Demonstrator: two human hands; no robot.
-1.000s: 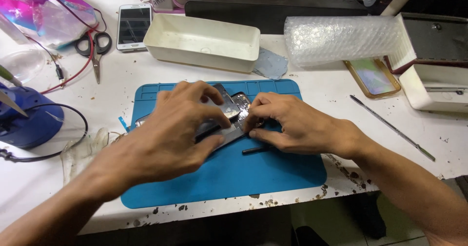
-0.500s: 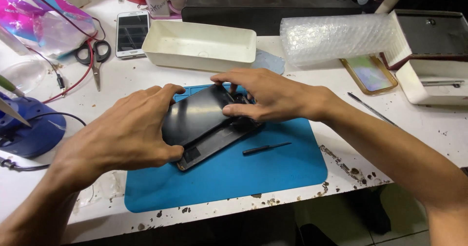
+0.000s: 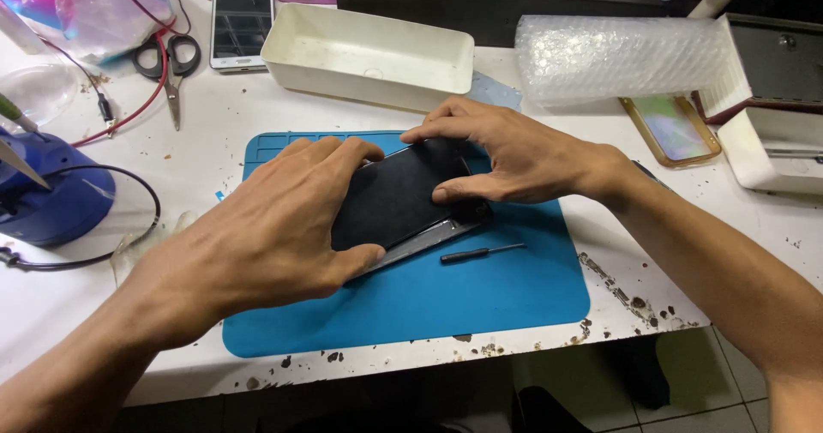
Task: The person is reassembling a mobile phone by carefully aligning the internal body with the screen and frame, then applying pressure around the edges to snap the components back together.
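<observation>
A black smartphone lies on a blue work mat, its dark panel facing up over a silver frame. My left hand covers its near-left end, fingers over the top edge and thumb pressed at the lower edge. My right hand grips the far-right end, thumb on the panel and fingers curled over the top. A small black screwdriver rests on the mat just below the phone.
A white rectangular tray stands behind the mat. A roll of bubble wrap, another phone, scissors, a blue round device with cable, a gold-framed phone and a white box surround it.
The phone's open internals are now covered by the dark panel. Both hands shifted to hold the panel down at its two ends.
</observation>
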